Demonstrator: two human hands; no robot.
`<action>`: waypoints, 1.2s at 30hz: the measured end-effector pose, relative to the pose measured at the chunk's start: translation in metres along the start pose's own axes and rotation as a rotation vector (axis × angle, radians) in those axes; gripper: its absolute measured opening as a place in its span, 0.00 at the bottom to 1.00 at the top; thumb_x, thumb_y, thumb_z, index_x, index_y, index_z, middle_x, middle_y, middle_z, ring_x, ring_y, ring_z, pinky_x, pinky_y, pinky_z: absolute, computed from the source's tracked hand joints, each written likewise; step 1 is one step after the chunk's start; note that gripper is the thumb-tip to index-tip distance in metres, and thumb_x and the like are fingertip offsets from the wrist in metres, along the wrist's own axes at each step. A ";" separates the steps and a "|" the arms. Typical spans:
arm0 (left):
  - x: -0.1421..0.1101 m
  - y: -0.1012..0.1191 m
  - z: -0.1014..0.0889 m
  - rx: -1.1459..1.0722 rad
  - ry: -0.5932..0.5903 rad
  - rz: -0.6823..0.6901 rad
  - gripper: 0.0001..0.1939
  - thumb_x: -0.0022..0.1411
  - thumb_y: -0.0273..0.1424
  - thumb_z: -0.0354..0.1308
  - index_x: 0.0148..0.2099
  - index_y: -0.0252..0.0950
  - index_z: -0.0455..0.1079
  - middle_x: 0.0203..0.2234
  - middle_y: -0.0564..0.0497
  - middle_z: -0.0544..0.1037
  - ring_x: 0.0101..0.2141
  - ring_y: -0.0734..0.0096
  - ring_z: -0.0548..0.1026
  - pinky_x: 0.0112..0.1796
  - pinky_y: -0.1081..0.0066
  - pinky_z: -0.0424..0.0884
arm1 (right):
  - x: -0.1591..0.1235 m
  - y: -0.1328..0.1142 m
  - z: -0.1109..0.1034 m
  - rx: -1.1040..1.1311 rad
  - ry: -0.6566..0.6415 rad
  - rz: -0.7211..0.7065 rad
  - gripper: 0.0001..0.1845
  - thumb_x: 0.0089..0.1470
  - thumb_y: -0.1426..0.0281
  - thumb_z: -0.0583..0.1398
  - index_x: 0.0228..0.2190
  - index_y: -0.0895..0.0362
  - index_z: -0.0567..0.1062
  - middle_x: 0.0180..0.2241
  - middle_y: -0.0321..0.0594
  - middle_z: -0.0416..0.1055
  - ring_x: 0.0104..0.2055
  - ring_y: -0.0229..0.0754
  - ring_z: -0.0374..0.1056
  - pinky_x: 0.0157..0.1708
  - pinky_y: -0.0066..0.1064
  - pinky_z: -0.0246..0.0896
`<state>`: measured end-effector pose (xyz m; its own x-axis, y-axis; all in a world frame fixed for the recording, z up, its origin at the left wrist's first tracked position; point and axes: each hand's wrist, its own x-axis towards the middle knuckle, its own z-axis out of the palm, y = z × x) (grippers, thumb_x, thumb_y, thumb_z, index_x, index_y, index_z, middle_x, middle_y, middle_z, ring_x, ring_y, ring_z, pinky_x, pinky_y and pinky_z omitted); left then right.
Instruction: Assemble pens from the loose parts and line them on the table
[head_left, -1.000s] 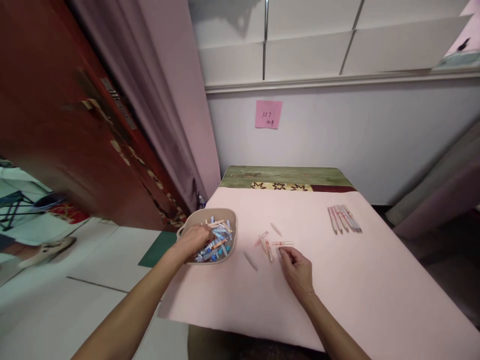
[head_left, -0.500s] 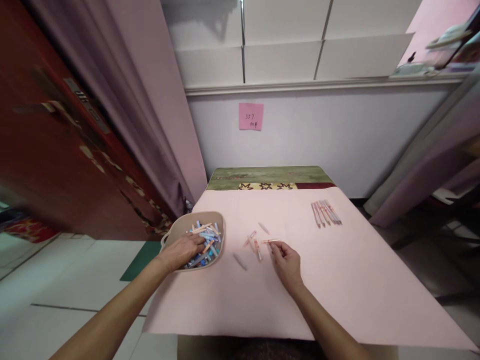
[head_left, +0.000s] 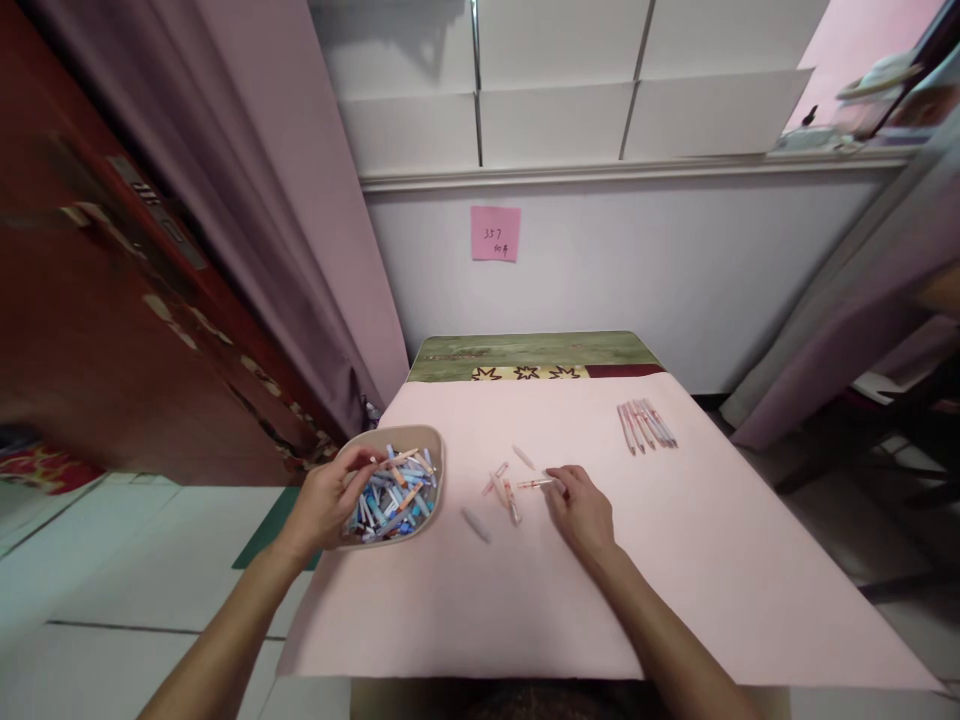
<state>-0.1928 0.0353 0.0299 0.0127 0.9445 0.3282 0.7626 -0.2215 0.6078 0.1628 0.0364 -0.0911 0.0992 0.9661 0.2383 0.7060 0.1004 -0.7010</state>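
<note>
Right hand (head_left: 583,508) pinches clear pen barrel (head_left: 532,484) by one end, mid-table; left hand (head_left: 327,502) curled at basket (head_left: 421,437), hold unclear. Pen row (head_left: 646,427) at right looks done; loose parts (head_left: 475,525) and basketful seem left.

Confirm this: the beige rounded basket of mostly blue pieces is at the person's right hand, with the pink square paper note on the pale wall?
Wrong side: the head view shows the basket at the left hand. The pink square paper note is on the pale wall.
</note>
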 end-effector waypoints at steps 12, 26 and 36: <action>-0.053 0.111 0.116 -1.327 0.101 -0.770 0.20 0.47 0.34 0.68 0.42 0.35 0.68 0.27 0.49 0.79 0.22 0.73 0.75 0.24 0.74 0.72 | -0.036 -0.005 -0.019 0.287 -0.020 0.170 0.14 0.54 0.58 0.59 0.33 0.55 0.77 0.23 0.36 0.70 0.24 0.39 0.63 0.24 0.28 0.57; -0.065 0.117 0.118 -0.891 0.047 -0.479 0.15 0.52 0.35 0.64 0.42 0.35 0.75 0.24 0.53 0.74 0.22 0.79 0.66 0.23 0.78 0.63 | -0.075 -0.046 -0.051 0.953 -0.184 0.433 0.19 0.49 0.54 0.63 0.33 0.58 0.78 0.24 0.36 0.68 0.21 0.34 0.57 0.20 0.25 0.54; -0.065 0.121 0.117 -1.236 0.151 -0.742 0.16 0.51 0.35 0.66 0.38 0.36 0.64 0.33 0.46 0.81 0.28 0.68 0.78 0.34 0.67 0.74 | -0.054 -0.022 -0.048 0.208 0.031 -0.005 0.12 0.53 0.62 0.58 0.34 0.54 0.78 0.28 0.40 0.73 0.25 0.39 0.65 0.28 0.30 0.59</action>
<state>-0.0256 -0.0244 -0.0024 -0.2559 0.9157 -0.3098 -0.4725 0.1611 0.8665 0.1756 -0.0295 -0.0558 0.1198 0.9579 0.2610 0.5466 0.1558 -0.8228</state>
